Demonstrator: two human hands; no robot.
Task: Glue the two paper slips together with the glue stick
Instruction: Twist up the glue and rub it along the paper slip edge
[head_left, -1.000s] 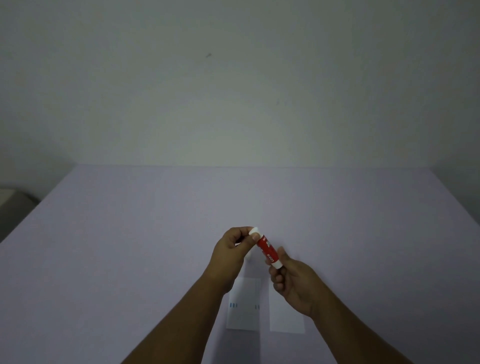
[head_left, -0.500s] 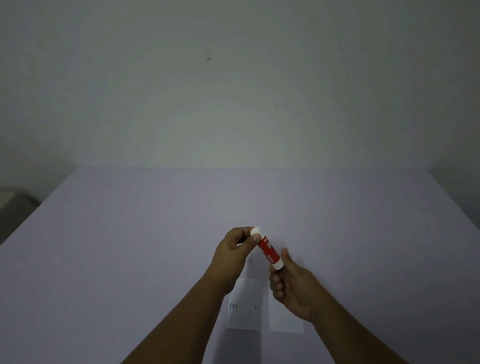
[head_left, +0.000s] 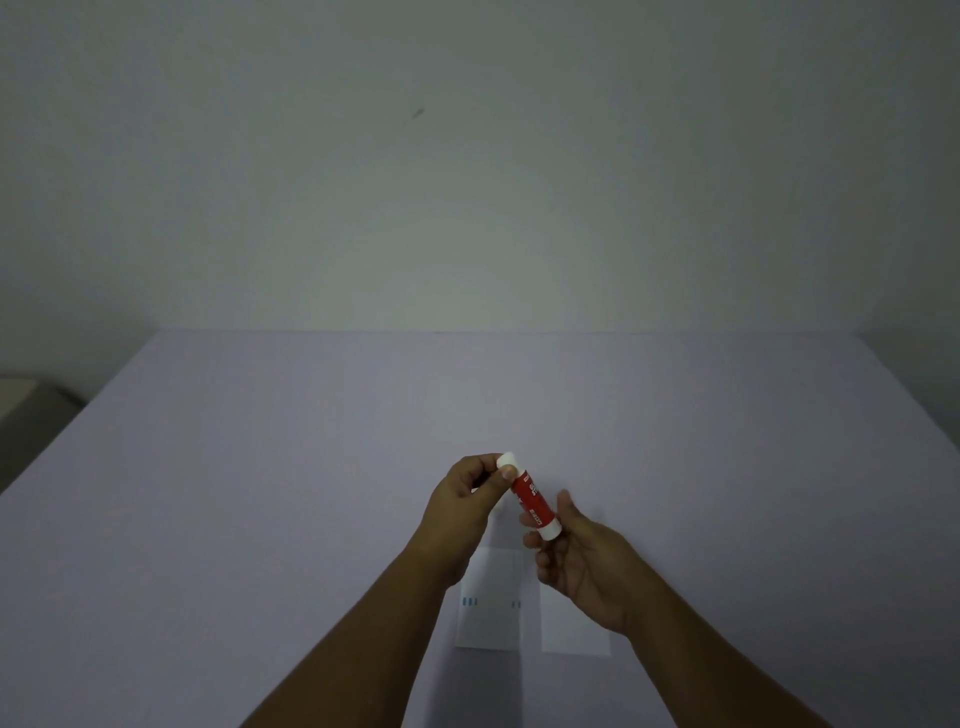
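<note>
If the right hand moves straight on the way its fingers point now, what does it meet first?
Probably the left hand, which pinches the far end of the glue stick that the right hand holds; depth is unclear.

Smooth red plastic on the glue stick (head_left: 530, 496), with a faint sheen and white plastic at both ends. Just below the glue stick, the left slip (head_left: 491, 618) and right slip (head_left: 571, 631) look like thin matt white paper. The table (head_left: 260, 467) beneath reads matt and smooth.
</note>
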